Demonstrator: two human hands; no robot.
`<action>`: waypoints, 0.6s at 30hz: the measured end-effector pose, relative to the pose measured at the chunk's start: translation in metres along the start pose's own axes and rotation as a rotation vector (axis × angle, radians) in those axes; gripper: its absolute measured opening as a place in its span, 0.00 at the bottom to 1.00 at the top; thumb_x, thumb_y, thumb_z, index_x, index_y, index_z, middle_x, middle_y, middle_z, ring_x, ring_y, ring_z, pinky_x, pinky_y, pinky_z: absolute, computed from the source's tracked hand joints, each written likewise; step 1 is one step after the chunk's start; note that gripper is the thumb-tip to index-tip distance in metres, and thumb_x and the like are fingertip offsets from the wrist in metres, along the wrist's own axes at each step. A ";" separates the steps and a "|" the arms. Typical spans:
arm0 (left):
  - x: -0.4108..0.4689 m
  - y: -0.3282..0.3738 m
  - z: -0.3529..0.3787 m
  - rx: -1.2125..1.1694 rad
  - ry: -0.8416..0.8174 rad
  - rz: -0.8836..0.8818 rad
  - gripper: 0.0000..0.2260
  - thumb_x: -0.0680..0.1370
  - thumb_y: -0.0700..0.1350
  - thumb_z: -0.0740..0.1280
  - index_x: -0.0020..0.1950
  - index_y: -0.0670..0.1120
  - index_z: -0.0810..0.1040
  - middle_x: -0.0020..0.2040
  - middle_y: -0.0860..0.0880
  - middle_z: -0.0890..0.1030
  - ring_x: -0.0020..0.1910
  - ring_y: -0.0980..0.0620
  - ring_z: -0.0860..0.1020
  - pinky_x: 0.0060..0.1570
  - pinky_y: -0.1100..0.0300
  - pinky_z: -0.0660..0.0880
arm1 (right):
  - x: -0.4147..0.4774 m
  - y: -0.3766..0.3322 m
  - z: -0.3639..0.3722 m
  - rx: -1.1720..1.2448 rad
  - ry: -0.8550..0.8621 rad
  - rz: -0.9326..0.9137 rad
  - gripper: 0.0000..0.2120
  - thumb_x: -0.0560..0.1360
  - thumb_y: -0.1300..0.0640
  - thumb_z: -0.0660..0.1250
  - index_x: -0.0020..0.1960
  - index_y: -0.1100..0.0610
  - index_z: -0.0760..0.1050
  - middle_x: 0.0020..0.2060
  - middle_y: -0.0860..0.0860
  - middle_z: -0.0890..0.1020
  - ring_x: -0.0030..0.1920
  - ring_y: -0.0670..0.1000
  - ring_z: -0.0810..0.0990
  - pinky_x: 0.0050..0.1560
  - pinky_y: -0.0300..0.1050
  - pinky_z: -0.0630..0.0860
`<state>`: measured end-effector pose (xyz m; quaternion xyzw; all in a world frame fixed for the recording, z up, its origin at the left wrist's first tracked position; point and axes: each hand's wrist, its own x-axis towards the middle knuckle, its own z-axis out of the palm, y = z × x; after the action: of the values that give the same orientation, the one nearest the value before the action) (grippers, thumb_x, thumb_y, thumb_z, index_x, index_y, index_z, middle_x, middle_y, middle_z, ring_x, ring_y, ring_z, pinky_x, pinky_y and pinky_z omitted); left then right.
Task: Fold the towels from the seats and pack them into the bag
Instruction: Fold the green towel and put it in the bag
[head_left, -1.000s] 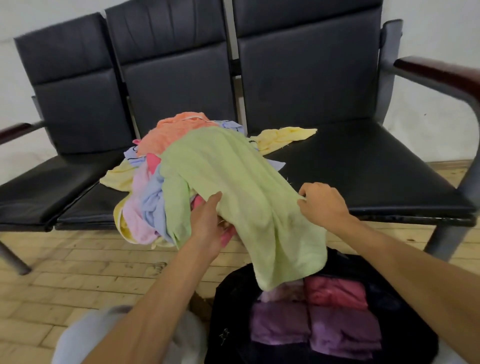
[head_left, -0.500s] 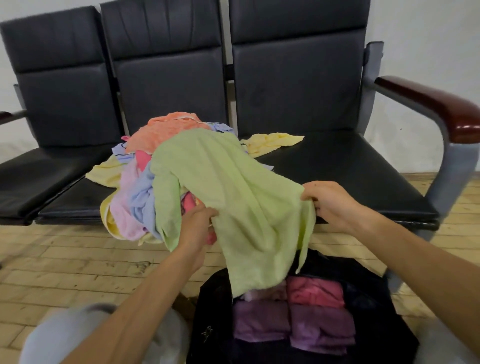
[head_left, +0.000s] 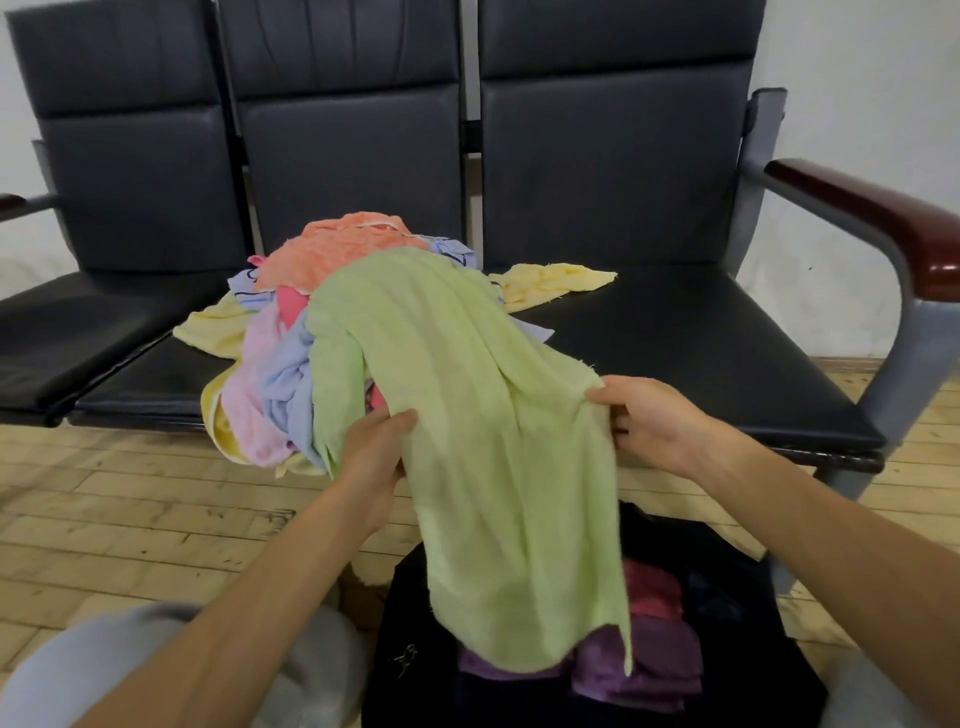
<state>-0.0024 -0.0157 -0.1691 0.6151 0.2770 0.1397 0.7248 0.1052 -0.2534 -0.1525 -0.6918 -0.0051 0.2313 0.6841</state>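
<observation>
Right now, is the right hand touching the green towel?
Touching. The head view shows the right hand pinching an edge of the green towel.

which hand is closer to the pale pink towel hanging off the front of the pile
Left. The left hand grips the green towel a little to the right of the pale pink towel; the right hand holds the green towel's opposite edge, farther right.
</observation>
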 end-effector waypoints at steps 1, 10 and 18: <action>0.002 0.000 -0.002 0.009 0.020 0.000 0.09 0.80 0.39 0.63 0.57 0.46 0.79 0.53 0.47 0.83 0.51 0.46 0.80 0.47 0.53 0.76 | 0.000 0.000 0.000 0.011 0.033 -0.024 0.08 0.75 0.64 0.63 0.51 0.62 0.81 0.47 0.56 0.83 0.48 0.55 0.81 0.53 0.50 0.78; 0.009 0.004 -0.006 0.036 0.043 -0.031 0.20 0.69 0.52 0.69 0.56 0.42 0.80 0.51 0.45 0.81 0.46 0.46 0.75 0.46 0.51 0.68 | -0.004 0.001 -0.002 0.024 0.047 -0.003 0.14 0.71 0.51 0.72 0.51 0.60 0.82 0.47 0.53 0.86 0.49 0.54 0.84 0.53 0.52 0.78; 0.016 -0.004 -0.014 0.146 0.134 0.093 0.08 0.81 0.44 0.60 0.50 0.50 0.79 0.55 0.48 0.82 0.57 0.45 0.78 0.62 0.45 0.74 | -0.001 0.004 -0.006 -0.126 0.141 -0.025 0.05 0.75 0.61 0.70 0.49 0.60 0.83 0.46 0.57 0.86 0.49 0.58 0.84 0.52 0.53 0.80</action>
<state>0.0021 0.0034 -0.1779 0.6677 0.3053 0.1933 0.6508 0.1055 -0.2593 -0.1558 -0.7480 0.0198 0.1727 0.6406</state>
